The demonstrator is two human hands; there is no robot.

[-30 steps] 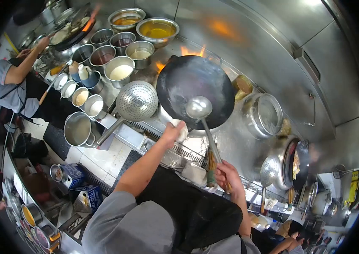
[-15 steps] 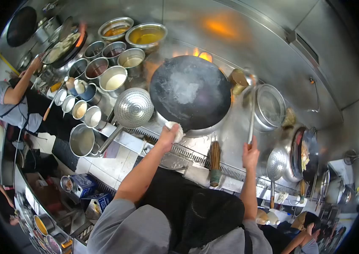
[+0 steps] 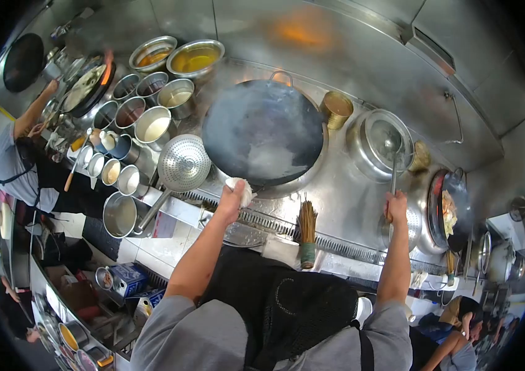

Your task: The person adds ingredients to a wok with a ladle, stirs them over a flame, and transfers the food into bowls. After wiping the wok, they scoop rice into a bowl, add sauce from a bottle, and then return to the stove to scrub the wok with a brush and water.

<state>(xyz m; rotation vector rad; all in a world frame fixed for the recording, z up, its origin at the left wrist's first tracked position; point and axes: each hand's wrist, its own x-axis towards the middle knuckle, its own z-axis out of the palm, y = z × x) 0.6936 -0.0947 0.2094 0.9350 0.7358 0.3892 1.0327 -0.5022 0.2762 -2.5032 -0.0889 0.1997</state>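
My left hand is closed round a folded white cloth at the near edge of a big black wok. Thin smoke or steam rises from the wok, and no food shows in it. My right hand grips the handle of a ladle. The ladle's bowl is down inside a round metal pot to the right of the wok. Between my hands, a bamboo wok brush lies on the counter's front ledge.
A large perforated strainer rests left of the wok, its handle over a metal pot. Several metal containers of liquids stand beyond it. A second wok with food sits at right. Another person works at far left.
My right hand has moved right, bringing the ladle's bowl from behind the pot's left side into the pot. Flames behind the wok have disappeared. My left hand stays at the wok's edge.
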